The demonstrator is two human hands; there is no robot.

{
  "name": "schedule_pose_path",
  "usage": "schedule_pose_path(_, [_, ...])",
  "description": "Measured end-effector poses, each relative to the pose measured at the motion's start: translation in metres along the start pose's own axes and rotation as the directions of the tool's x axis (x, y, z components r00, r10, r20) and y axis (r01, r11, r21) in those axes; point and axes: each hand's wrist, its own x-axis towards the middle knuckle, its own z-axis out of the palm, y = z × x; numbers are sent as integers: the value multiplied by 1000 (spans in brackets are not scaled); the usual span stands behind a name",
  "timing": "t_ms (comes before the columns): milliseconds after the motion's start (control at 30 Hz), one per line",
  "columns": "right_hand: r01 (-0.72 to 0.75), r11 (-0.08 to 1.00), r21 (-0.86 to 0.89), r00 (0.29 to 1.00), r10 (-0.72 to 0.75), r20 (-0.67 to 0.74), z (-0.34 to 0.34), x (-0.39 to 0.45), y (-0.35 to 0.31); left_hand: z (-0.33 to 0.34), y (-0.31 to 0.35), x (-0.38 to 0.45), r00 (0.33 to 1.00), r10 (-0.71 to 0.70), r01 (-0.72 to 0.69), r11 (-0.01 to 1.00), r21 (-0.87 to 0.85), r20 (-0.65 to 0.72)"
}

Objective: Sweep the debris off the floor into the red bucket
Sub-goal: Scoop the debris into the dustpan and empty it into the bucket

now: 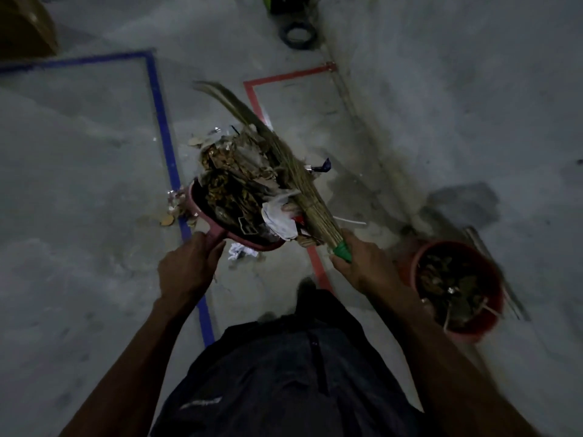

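My left hand point(186, 266) grips the handle of a pink dustpan point(217, 230), held above the floor and heaped with dry leaves, paper and foil scraps point(233, 184). My right hand point(362, 263) grips the green-capped end of a straw broom point(293, 178), whose bristles lie along the right side of the heap. The red bucket point(492, 305) stands on the floor to the right, beside my right forearm, partly filled with leaves and sticks. Loose debris point(241, 250) lies on the floor under and left of the dustpan.
Blue tape lines point(164, 130) and red tape lines point(287, 75) mark the grey concrete floor. A roll of black tape point(298, 34) lies at the top middle near a green-edged object. A brown box point(25, 26) sits at the top left. My dark trousers fill the bottom middle.
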Motion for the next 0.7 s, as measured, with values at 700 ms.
schedule_pose_path(700, [-272,962,15,949,271,-159,-37,-227,229,91,227,-154,938,317,-325,945,39,143])
